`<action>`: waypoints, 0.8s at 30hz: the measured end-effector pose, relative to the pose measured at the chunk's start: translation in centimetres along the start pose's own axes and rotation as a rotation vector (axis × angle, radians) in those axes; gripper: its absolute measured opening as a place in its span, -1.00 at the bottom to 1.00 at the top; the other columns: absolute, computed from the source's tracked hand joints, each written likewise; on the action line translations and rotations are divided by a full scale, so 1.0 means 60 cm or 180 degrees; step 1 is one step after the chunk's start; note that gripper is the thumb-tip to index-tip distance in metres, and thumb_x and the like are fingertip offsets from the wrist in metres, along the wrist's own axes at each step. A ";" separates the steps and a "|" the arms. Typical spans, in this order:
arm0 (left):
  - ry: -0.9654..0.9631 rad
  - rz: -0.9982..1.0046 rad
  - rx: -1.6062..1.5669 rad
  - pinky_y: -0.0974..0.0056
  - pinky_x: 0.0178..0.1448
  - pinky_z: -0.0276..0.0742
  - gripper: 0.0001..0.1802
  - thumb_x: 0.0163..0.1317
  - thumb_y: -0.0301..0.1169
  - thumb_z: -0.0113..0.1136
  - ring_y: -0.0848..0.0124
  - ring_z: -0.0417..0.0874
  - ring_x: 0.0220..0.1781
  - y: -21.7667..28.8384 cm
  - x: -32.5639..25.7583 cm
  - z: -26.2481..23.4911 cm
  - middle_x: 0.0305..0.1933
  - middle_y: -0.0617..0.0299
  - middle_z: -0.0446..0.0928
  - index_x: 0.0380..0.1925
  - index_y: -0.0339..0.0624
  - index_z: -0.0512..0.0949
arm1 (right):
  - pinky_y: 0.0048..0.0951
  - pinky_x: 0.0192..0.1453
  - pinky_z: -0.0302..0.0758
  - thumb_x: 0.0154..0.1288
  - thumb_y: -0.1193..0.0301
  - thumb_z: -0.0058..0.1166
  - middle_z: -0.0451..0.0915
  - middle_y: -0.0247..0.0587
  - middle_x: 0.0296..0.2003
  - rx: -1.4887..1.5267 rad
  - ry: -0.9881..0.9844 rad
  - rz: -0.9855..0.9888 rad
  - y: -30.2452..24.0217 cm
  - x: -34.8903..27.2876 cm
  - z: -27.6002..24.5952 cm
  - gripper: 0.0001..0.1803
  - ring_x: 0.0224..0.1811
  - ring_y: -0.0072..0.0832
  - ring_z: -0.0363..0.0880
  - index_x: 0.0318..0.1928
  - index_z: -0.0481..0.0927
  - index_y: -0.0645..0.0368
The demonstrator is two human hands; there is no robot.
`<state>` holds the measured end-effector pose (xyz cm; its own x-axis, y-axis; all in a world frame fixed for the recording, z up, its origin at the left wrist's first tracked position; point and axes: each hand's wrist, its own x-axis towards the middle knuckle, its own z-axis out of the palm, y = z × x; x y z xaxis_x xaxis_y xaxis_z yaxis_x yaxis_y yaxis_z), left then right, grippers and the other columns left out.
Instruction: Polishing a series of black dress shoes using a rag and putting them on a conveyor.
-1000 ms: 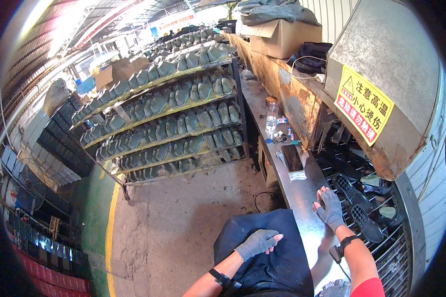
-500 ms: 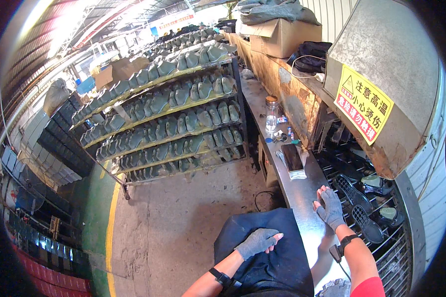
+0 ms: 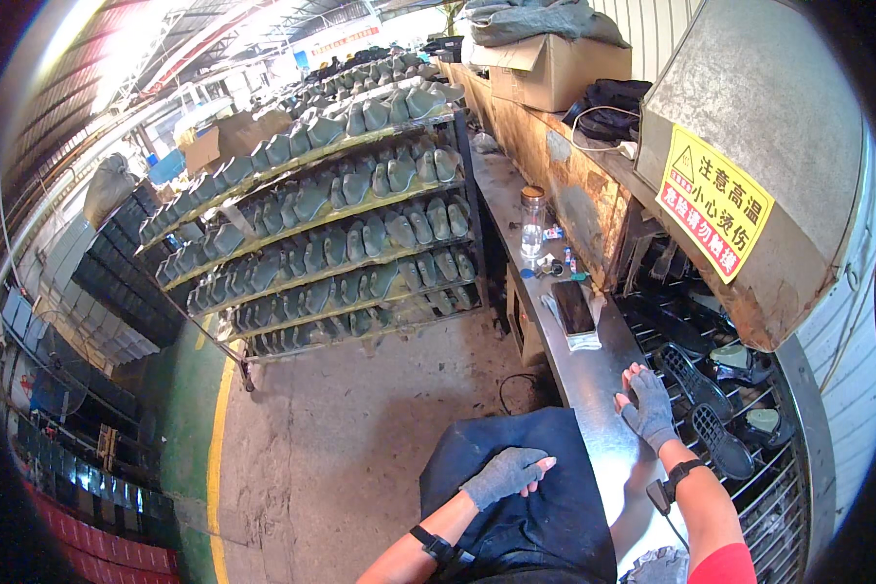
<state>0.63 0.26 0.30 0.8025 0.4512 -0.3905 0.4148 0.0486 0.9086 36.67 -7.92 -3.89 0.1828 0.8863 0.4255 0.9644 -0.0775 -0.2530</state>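
My left hand [image 3: 507, 474], in a grey fingerless glove, rests flat on the dark apron [image 3: 516, 506] over my lap and holds nothing. My right hand [image 3: 646, 406], gloved the same way, lies palm down on the edge of the steel bench [image 3: 594, 375], fingers spread. Just right of it, black shoe soles [image 3: 696, 384] lie on a wire conveyor grid [image 3: 769, 487] that runs under a worn metal hood [image 3: 759, 117] with a yellow warning sign [image 3: 712, 202].
A wheeled rack [image 3: 331, 224] full of grey-green shoe lasts stands ahead on the left across a concrete floor. On the bench farther off are a phone on a cloth [image 3: 574, 310], a clear bottle [image 3: 531, 222] and small items. A cardboard box [image 3: 545, 68] sits on the wooden cabinet.
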 end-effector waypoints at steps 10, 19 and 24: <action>0.0152 -0.0282 -0.0580 0.33 -0.30 0.66 -0.62 0.60 -0.08 0.22 0.54 0.64 -0.43 0.015 -0.012 0.001 -0.45 0.35 0.63 -0.20 -0.16 0.73 | 0.00 0.64 0.35 0.39 0.09 0.31 0.56 0.06 0.42 0.0059 0.0053 0.0163 -0.025 -0.001 -0.015 -0.38 0.55 0.00 0.43 0.34 0.64 0.17; 0.0130 -0.0106 -0.0245 0.41 -0.37 0.54 -0.58 0.60 -0.12 0.20 0.57 0.62 -0.53 0.020 -0.012 -0.010 -0.52 0.33 0.63 -0.41 -0.16 0.64 | 0.07 0.69 0.19 0.36 -0.09 0.30 0.35 0.13 0.56 -0.0611 0.0059 0.0917 -0.007 -0.069 -0.074 -0.11 0.63 0.07 0.26 0.54 0.41 0.12; 0.0182 -0.0122 -0.0179 0.39 -0.38 0.55 -0.57 0.60 -0.13 0.20 0.55 0.62 -0.53 0.031 -0.020 -0.002 -0.54 0.33 0.61 -0.42 -0.17 0.63 | 0.06 0.62 0.29 0.26 0.00 0.45 0.44 0.10 0.46 -0.0901 -0.0257 0.1852 0.106 -0.241 -0.177 -0.06 0.53 0.06 0.37 0.54 0.41 0.14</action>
<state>0.41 -0.06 2.49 0.7600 0.4982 -0.4174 0.4186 0.1161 0.9007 42.21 -26.08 -2.40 0.6859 0.6941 0.2185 0.7274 -0.6625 -0.1790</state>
